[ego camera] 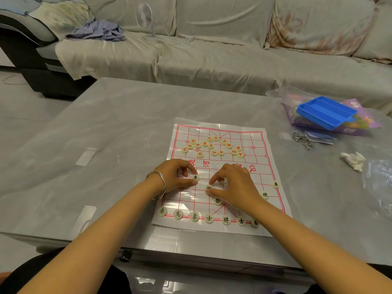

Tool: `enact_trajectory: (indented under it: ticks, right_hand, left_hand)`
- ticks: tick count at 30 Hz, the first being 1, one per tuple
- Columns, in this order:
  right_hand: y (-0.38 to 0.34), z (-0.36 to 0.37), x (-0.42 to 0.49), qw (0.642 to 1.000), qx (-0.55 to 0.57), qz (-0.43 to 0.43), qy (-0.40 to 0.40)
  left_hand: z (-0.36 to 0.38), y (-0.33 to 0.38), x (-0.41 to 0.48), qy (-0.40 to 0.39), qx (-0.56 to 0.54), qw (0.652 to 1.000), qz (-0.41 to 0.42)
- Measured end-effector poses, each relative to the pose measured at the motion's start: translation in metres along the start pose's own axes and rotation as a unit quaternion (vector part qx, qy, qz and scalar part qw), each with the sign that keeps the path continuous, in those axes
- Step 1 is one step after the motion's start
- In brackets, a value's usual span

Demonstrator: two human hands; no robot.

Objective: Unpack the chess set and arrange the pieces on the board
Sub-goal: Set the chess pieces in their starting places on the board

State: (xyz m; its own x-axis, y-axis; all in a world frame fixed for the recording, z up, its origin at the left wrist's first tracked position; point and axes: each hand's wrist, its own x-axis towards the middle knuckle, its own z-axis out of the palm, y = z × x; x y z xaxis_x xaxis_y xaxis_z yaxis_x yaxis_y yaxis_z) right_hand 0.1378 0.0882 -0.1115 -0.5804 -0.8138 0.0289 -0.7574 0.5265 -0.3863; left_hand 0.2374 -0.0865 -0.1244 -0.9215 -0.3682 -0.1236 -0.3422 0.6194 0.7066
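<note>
Board [263, 166] sits mid-frame on table [106, 145] w/ 16 red pcs [211, 146] bunched at its top, 7 black pcs [226, 220] lined along the bottom row. L hand [174, 175] pinches 1 black piece [195, 177], R hand [235, 183] pinches a 2nd piece [209, 187].

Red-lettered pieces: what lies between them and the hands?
Head view: only the bare middle of the board separates the red-lettered pieces from the left hand and right hand, each pinching a black-lettered piece.
</note>
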Motion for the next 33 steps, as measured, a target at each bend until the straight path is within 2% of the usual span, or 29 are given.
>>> enact_trajectory:
  ticks: [7,13,16,18,20,22,25,30,33]
  right_hand:
    - [-0.005,0.002,0.003,1.000,-0.014,0.004,-0.001]
    - [-0.019,-0.005,0.016,0.999,-0.015,-0.028,-0.031]
    - [-0.033,-0.009,0.031,0.998,0.055,-0.034,-0.001]
    - [-0.045,-0.006,0.043,0.995,0.082,-0.048,0.007]
    - [-0.058,0.002,0.054,0.995,0.082,-0.063,-0.008]
    - [-0.066,0.013,0.060,0.995,0.067,-0.067,-0.032]
    - [-0.068,0.024,0.063,0.994,0.063,-0.069,-0.050]
    - [-0.061,0.025,0.061,0.996,0.068,-0.047,-0.026]
    - [-0.062,0.025,0.062,0.995,0.074,-0.048,-0.038]
  left_hand:
    - [-0.005,-0.001,-0.004,0.005,-0.007,1.000,0.009]
    - [-0.038,-0.015,-0.015,0.074,-0.039,0.996,-0.012]
    - [-0.048,-0.030,-0.025,0.051,0.008,0.998,-0.034]
    - [-0.047,-0.040,-0.032,0.026,0.102,0.994,-0.030]
    - [-0.046,-0.049,-0.037,0.005,0.184,0.983,-0.021]
    - [-0.044,-0.057,-0.040,-0.004,0.221,0.975,-0.011]
    - [-0.041,-0.062,-0.042,-0.006,0.227,0.974,-0.005]
    - [-0.040,-0.064,-0.043,-0.012,0.226,0.974,-0.008]
    - [-0.039,-0.064,-0.043,-0.014,0.215,0.976,-0.014]
